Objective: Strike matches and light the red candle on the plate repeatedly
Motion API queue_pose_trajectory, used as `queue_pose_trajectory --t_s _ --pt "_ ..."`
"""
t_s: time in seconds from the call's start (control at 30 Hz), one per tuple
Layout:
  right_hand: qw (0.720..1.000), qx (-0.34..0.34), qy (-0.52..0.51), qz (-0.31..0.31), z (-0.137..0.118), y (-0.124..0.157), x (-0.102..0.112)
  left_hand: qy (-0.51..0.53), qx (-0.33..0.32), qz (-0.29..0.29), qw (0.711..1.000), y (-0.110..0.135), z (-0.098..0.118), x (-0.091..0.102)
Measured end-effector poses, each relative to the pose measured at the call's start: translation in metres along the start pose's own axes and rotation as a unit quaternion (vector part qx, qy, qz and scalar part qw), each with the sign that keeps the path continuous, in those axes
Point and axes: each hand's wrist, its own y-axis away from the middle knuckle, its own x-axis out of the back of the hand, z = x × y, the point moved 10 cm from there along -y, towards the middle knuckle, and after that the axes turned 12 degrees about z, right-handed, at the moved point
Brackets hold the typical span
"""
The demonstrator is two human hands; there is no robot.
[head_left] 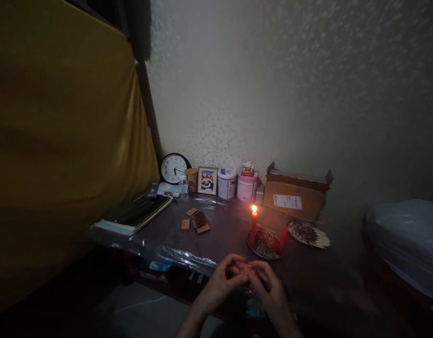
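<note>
My left hand point(226, 278) and my right hand point(268, 285) are together near the table's front edge. The fingers of both are closed around a small orange-brown box point(247, 269) that looks like a matchbox; much of it is hidden by the fingers. Just beyond my right hand, a lit red candle point(253, 226) stands upright on a round metal plate point(266, 256) with dark bits on it. A second, shorter red candle point(283, 238) is at that plate's right side, unlit. To the right, a plate of matchsticks point(318, 238) shows pale sticks and dark heads.
Several small matchboxes point(198, 218) lie left of the candles. A large book point(135, 217) is at the table's left. Along the wall stand a clock point(174, 168), a panda picture point(207, 181), tubs point(227, 183) and a cardboard box point(294, 195). Plastic covers the tabletop point(223, 234).
</note>
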Motion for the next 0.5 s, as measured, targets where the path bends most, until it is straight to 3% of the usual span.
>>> queue_pose_trajectory --t_s 0.3,0.5 --pt "1.0 0.013 -0.009 0.01 0.0032 -0.0013 0.0007 0.001 0.011 0.0 1.0 0.0005 -0.0008 -0.0009" --pt "1.0 0.004 -0.003 -0.014 0.007 -0.0015 -0.0052 -0.011 0.007 0.011 1.0 -0.0019 -0.0045 0.0026"
